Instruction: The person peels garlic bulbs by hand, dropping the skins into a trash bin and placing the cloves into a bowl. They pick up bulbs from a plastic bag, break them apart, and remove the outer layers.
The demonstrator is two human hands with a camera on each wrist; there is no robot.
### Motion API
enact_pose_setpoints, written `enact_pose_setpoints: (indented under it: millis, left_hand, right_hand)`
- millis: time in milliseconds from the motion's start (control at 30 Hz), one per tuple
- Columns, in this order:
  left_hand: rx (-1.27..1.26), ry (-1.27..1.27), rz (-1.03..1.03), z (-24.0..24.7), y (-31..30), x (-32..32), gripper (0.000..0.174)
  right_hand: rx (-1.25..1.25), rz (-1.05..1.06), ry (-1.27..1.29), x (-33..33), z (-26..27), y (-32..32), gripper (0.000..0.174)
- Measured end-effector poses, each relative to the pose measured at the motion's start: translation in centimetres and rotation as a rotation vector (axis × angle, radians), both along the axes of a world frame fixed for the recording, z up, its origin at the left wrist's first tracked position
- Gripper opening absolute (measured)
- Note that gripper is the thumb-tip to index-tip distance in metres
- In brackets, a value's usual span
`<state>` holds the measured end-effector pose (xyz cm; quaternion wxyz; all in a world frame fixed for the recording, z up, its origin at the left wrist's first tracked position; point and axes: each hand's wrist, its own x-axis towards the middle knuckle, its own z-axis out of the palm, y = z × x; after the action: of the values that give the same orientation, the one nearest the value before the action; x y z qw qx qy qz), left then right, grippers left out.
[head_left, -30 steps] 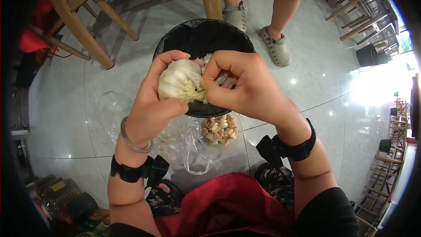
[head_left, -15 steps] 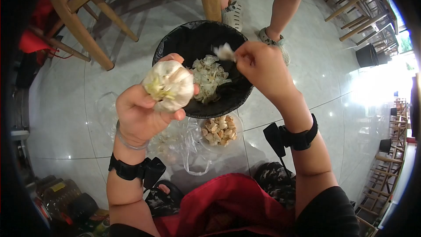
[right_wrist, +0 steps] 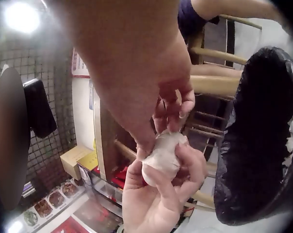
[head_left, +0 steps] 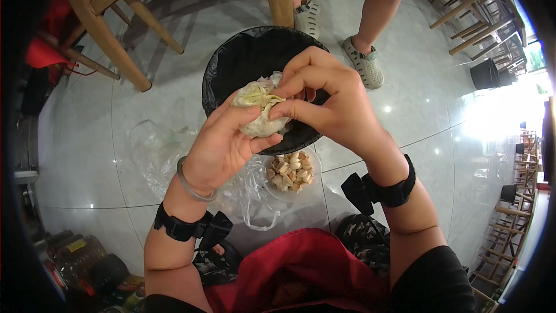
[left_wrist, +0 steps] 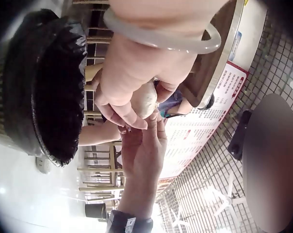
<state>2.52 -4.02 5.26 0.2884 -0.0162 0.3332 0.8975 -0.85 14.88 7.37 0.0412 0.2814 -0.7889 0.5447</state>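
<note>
A whitish garlic bulb [head_left: 260, 117] with a yellow-green tuft is gripped by the left hand [head_left: 219, 146] over the black-lined bin [head_left: 231, 61]. The right hand [head_left: 330, 99] pinches the skin at the bulb's right side with thumb and fingers. In the left wrist view the bulb [left_wrist: 144, 100] shows between the left hand [left_wrist: 146, 68] and the right hand [left_wrist: 144, 150]. The right wrist view has the bulb [right_wrist: 162, 159] in the left hand [right_wrist: 158, 204], with the right hand's fingertips [right_wrist: 171, 121] on it.
Below the bin, a clear bowl of garlic cloves [head_left: 291, 172] stands on the tiled floor beside a crumpled plastic bag [head_left: 255, 197]. Another person's legs and grey clogs [head_left: 366, 64] are beyond the bin, near a wooden chair [head_left: 113, 40]. Large bottles [head_left: 81, 255] stand at lower left.
The right hand let go a piece of skin over the bin and came back to the bulb. The left hand has moved right and turned the bulb, which now hides most of the skins.
</note>
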Motion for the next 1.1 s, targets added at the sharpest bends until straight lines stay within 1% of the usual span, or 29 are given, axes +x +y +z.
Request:
enact_pose_setpoints:
  millis: [33,133,233,333,433,533,633,733,833,933,967,1067,1100]
  left_hand:
    - [-0.037,-0.002,0.006,0.0,0.1,0.1,0.035]
    - [-0.061,-0.005,-0.023,0.1,0.1,0.2,0.034]
    - [-0.001,0.007,-0.088,0.6,-0.2,0.1,0.034]
    - [-0.065,0.003,-0.051,0.5,-0.3,0.1,0.033]
    - [-0.145,0.009,-0.012,0.4,-0.4,-0.2,0.032]
    - [-0.216,0.071,0.003,0.3,-0.4,-0.2,0.03]
    - [-0.266,0.058,0.007,0.2,-0.2,0.1,0.033]
    - [-0.095,-0.021,-0.008,-0.1,-0.3,-0.1,0.041]
    - [0.031,-0.186,0.115,-0.5,-0.5,-1.1,0.041]
    - [-0.001,-0.246,0.27,-0.7,-1.6,-1.8,0.041]
    - [0.04,-0.27,0.265,-0.7,-2.1,-2.1,0.043]
    - [0.203,-0.17,0.227,-1.4,-3.6,-2.5,0.044]
    - [0.169,-0.136,0.235,-1.4,-3.7,-2.6,0.042]
  right_hand:
    - [0.0,0.001,-0.036,-0.2,-0.2,0.2,0.015]
    - [-0.074,0.052,0.051,-0.6,-0.6,0.4,0.014]
    - [-0.02,0.12,0.026,-0.6,0.1,0.8,0.015]
    - [-0.002,0.138,0.02,-0.4,-0.1,0.5,0.018]
    - [-0.005,0.074,-0.002,0.0,0.0,0.2,0.018]
    - [0.004,0.05,0.025,0.0,-0.5,0.0,0.017]
    - [0.027,0.082,0.005,0.0,-0.5,0.1,0.016]
    - [0.013,0.128,0.084,-0.2,-0.1,0.1,0.015]
    - [0.0,0.124,0.055,0.0,0.0,-0.1,0.015]
    - [0.008,0.187,0.068,0.1,-0.2,-0.2,0.014]
    - [0.086,0.167,0.076,0.1,-0.3,0.0,0.014]
    - [0.304,0.093,0.083,-0.4,-0.8,0.9,0.014]
    - [0.369,0.056,0.075,-0.6,-1.1,1.2,0.015]
